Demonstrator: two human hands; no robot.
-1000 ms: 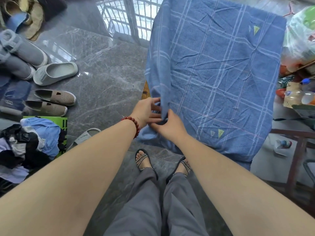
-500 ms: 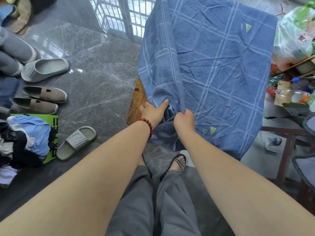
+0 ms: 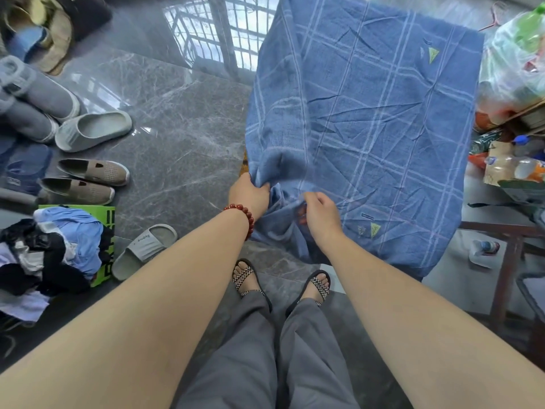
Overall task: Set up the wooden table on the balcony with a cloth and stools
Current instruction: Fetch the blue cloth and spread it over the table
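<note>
The blue checked cloth lay spread over the wooden counter, hanging off its near edge. My left hand gripped a bunched fold at the near-left corner; my right hand curled beside it, grip unclear.

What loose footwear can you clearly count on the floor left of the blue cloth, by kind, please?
Beige slip-on shoes: 2
Grey fleece-lined shoes: 2
Pale green clog: 1
Grey slide sandal: 1
Total: 6
Unclear items at the frame's edge are left out.
</note>
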